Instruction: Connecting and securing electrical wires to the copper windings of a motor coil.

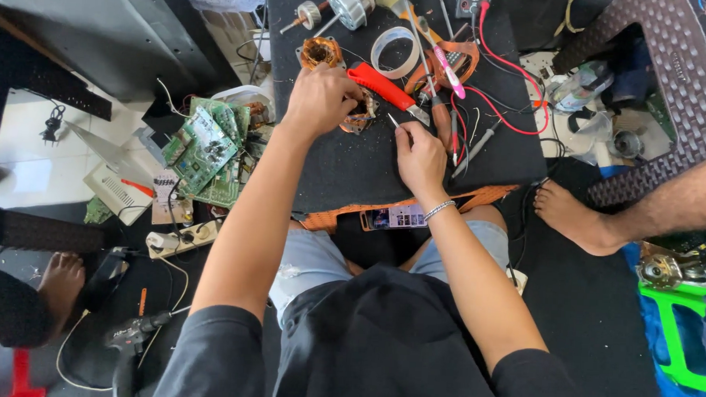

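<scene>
The left hand (319, 100) hides most of the coppery wire coil (362, 111) its grip closes on, while the right hand (418, 155) pinches a thin tool (394, 121) beside it.

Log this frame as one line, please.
left hand: holding copper coil part | right hand: pinching thin tool | surface: black mat

coil: a ring of copper-coloured wire windings (360, 115) on a metal core, lying on the dark surface under the left hand (319, 100), mostly hidden by it, only its right edge showing
tool: a thin metal-tipped tool (394, 121), pinched in the fingers (404, 134) of the right hand (420, 158), tip slanting up and left, close to the coil's right edge; whether it touches cannot be told
</scene>
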